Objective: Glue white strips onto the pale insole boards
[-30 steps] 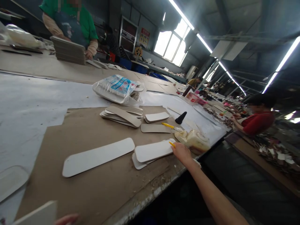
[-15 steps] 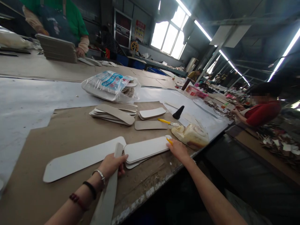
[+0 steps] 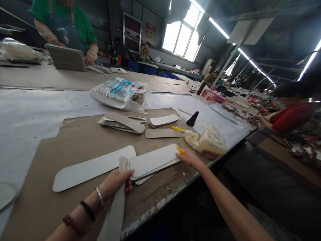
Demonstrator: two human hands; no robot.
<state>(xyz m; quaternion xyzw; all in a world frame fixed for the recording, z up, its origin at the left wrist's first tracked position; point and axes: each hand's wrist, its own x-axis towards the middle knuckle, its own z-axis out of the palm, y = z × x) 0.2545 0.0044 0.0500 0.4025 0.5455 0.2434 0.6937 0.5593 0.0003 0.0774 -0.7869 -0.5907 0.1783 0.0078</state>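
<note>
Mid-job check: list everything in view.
paper sheet: one, brown, on table
long strip: one, white, sheet's left
large pile: one, white, between hands
mixed pile: one, beige-white, before bag
small pile: one, white, beside mixed pile
short strip: one, beige, before small pile
rounded board: one, white, left edge
bag: one, clear, blue print, behind mixed pile
brush: one, yellow-handled, at jug
cone: one, black, behind jug
jug: one, cream, table edge
board stack: one, grey, far left
co-workers: several, green far left, red right
far clutter: uncountable, mixed, right
left hand: one, gripping pale strip
right hand: one, yellow piece at fingertips, by large pile
</note>
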